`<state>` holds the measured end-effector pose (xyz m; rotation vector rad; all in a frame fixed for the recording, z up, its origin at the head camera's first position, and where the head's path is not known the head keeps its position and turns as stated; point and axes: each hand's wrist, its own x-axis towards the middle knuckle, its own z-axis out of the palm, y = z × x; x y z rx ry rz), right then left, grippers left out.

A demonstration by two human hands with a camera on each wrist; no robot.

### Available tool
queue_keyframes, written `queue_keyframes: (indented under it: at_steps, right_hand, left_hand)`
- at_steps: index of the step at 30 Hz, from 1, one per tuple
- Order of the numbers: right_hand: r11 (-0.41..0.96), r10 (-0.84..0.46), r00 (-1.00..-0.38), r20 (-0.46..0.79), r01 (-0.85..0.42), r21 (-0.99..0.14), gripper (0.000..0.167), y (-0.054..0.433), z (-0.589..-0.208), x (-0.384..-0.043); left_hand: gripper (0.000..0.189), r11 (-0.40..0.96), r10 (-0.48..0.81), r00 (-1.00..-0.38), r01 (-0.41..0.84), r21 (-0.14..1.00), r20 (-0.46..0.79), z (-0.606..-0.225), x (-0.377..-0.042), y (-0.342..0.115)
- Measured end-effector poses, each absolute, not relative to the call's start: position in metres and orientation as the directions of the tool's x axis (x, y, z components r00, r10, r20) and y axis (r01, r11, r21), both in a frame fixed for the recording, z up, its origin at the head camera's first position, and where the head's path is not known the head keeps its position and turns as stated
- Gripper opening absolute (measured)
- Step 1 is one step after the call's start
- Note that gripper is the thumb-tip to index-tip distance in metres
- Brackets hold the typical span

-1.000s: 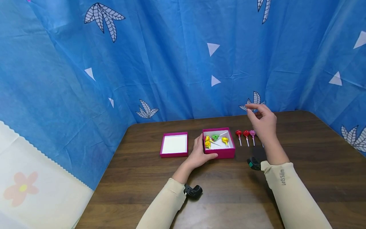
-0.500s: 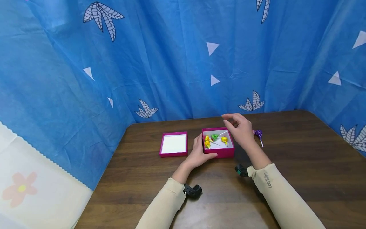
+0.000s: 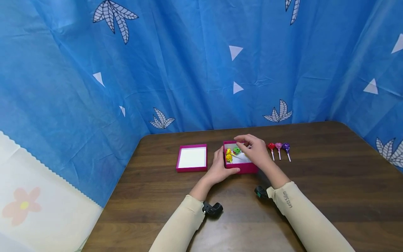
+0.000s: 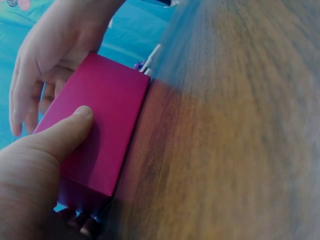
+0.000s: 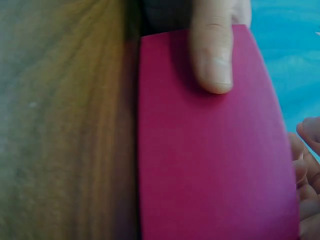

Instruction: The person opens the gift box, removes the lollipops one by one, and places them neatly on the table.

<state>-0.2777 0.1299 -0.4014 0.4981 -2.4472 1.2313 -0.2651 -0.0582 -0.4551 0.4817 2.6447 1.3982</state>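
My left hand (image 3: 217, 169) holds the left end of a magenta cardboard box (image 3: 247, 168), thumb (image 4: 75, 125) on its front wall, fingers round the far side. Within the white-lined box lie yellow lollipops (image 3: 228, 158) and a green lollipop (image 3: 237, 150), its stick partly covered. Over the box's right part hovers my right hand (image 3: 256, 150), its thumb and forefinger apart above the opening. Nothing shows between them. In the right wrist view, its bent fingers (image 5: 307, 190) appear past the box's top edge, partly hidden by the wall.
Right of the box, a red lollipop (image 3: 271, 146), a pink lollipop (image 3: 278, 145) and a purple lollipop (image 3: 285, 147) lie in a row. The shallow box lid (image 3: 192, 170) lies inside up on the left. A blue curtain (image 3: 201, 87) hangs behind the wooden table (image 3: 233, 224).
My right hand has moved left and down from above the lollipop row to the box opening, uncovering the purple lollipop. The left hand keeps its hold on the box.
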Motion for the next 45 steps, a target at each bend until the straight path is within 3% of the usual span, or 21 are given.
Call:
queue_keyframes:
  at_steps: [16,24,35,45]
  right_hand:
    - [0.677,-0.258,-0.922,0.290,-0.386,-0.626,0.030,0.127,-0.405,-0.284]
    - [0.703,-0.404,-0.896,0.184,-0.433,-0.564,0.034,0.123,-0.400,-0.288]
    - [0.769,-0.468,-0.881,0.068,-0.444,-0.459,0.036,0.117,-0.399,-0.293]
    - [0.777,-0.503,-0.864,-0.008,-0.448,-0.442,0.038,0.114,-0.399,-0.299]
  left_hand:
    - [0.112,0.542,0.342,-0.939,0.232,0.808,0.041,-0.454,-0.264,-0.059]
    - [0.111,0.555,0.331,-0.943,0.224,0.801,0.034,-0.454,-0.263,-0.059]
    - [0.111,0.554,0.342,-0.939,0.242,0.797,0.048,-0.453,-0.264,-0.058]
    - [0.110,0.557,0.341,-0.939,0.240,0.795,0.045,-0.454,-0.264,-0.059]
